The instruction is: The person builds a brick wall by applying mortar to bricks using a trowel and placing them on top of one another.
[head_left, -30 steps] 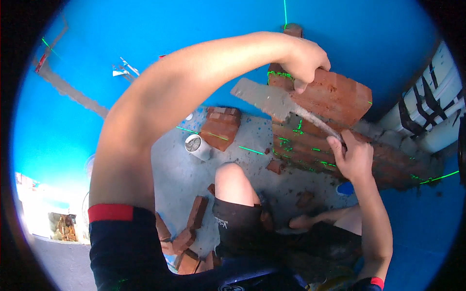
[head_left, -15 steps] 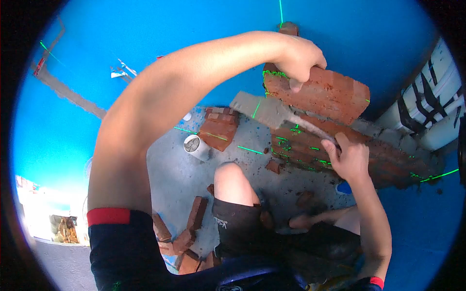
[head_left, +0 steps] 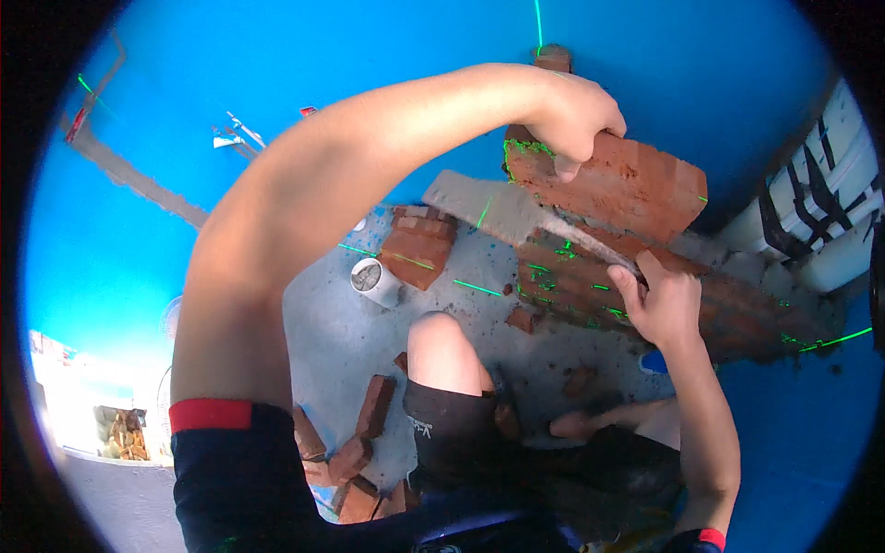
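My left hand [head_left: 579, 118] curls over the left end of an orange-red brick [head_left: 627, 184] on top of a low brick wall [head_left: 590, 281], gripping its upper edge. Below it, my right hand [head_left: 669, 302] is closed round the thin handle of a mortar-coated trowel [head_left: 481, 208]. The flat grey blade points left, just off the wall's left end and close under the brick. Where the trowel's neck crosses the wall face, I cannot tell whether it touches. Green laser lines fall across the blade and the masonry.
A stack of bricks [head_left: 419, 247] and a white bucket [head_left: 375, 281] stand on the floor to the left. Loose bricks [head_left: 373, 405] lie by my knee. White pipes with black tape [head_left: 807, 198] run along the right, beside the blue wall [head_left: 396, 41].
The trowel blade has shifted slightly left, away from the wall's end. My left hand keeps its hold on the brick, and the whole view has moved a little.
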A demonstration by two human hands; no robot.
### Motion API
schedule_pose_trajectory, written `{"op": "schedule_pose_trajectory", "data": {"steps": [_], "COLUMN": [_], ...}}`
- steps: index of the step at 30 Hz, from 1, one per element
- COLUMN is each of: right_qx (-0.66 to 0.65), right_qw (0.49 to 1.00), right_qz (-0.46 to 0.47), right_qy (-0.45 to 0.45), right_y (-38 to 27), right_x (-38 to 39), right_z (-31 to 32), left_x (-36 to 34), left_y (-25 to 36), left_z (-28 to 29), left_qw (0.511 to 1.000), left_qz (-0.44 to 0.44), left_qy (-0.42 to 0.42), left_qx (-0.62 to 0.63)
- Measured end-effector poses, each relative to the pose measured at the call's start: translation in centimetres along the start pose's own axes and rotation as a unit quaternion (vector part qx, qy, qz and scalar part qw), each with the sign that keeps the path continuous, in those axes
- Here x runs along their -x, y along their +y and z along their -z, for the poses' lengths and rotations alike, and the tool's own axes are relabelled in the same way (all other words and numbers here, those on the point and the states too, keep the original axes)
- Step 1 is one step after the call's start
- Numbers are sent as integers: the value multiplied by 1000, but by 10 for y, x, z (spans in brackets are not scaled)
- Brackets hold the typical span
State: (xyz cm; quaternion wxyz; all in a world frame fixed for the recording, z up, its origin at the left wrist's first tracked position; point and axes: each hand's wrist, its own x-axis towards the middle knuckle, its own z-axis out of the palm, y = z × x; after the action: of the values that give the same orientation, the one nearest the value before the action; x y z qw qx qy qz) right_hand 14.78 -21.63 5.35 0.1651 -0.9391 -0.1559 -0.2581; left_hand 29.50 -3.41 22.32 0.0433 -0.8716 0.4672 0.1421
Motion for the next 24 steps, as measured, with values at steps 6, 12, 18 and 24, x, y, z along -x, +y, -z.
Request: {"op": "schedule_pose_trajectory", "data": {"steps": [6,12,18,24], "right_qx": [-12,-19,-4,2], "right_qw": [999,998,999,999], "right_qz": [-44,-52,-51,-41], "right_qy": [-15,-6,-15,-3], "right_y": [1,0,0,2], "right_x": [-7,-8,-5,-4], "right_z": [2,1,-2,-5], "left_x": [-1,-2,1,-1], "left_y": [-1,-2,-3,0], "left_z": [-2,-2,-2,1], "left_qw": [1000,1000,1000,1000], "left_qz": [-10,-14,-8,-6], "left_qy": [10,12,12,15], "left_qx": [0,-8,-3,-11]}}
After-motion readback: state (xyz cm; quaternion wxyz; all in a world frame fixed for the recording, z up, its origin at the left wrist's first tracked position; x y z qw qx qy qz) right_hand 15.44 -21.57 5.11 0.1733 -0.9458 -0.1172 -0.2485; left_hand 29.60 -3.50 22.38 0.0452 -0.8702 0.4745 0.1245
